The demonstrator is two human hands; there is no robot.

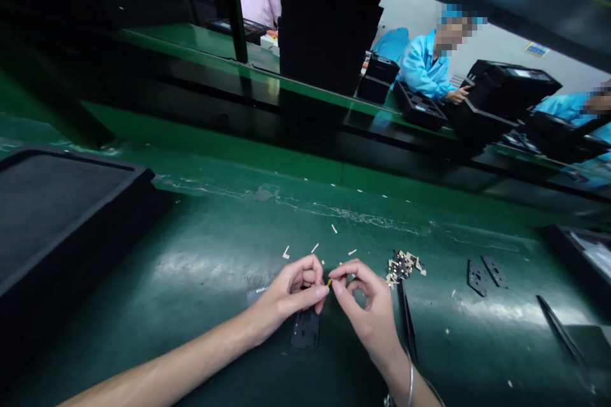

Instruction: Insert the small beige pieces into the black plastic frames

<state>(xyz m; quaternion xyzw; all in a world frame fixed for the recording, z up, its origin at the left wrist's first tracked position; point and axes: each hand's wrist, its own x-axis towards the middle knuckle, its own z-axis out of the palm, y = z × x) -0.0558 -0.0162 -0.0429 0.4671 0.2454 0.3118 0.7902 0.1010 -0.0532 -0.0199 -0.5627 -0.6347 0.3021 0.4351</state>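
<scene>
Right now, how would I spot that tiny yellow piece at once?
Over the green worktop, find the left hand and right hand close together. The tiny yellow piece shows between their fingertips. Its bright yellow sets it apart from the beige-and-black heap of small parts to the right.

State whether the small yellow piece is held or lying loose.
Held: the yellow piece shows between the fingertips of the left hand and the right hand.

yellow strip [329, 283], black plate [305, 331], green tabletop [214, 251], beige-and-black pieces [403, 265], silver bracelet [411, 378]
</scene>
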